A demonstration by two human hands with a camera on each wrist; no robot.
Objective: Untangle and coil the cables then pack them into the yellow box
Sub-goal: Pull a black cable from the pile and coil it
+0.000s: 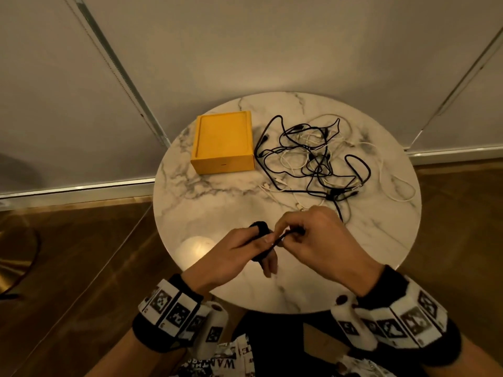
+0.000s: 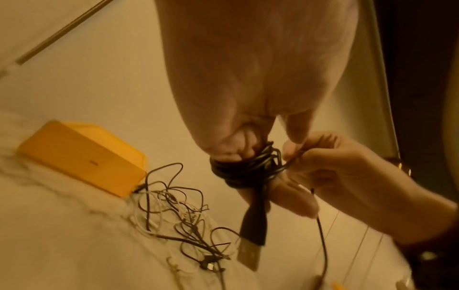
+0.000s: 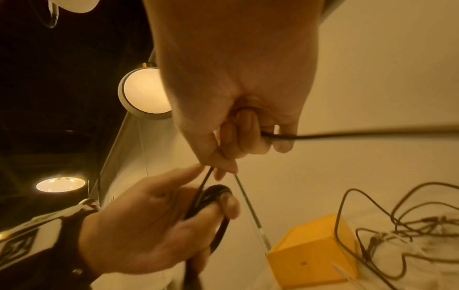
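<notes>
Winding a black cable round its extended fingers, the left hand carries the coil at the near edge of the table, a USB plug hanging below the wraps. Touching it on the right, the right hand pinches the free run of that cable between thumb and fingertips. From the right hand the slack trails away toward the tangle of black and white cables, which lies beyond the hands and to their right, so the right hand is nearer to it. I judge the next wrap turns on feeding that slack leftward onto the coil. The box, closed as far as I can tell, sits farther off to the left, just beside the tangle. Round, marble-patterned, the table stands on a wooden floor before pale wall panels.
</notes>
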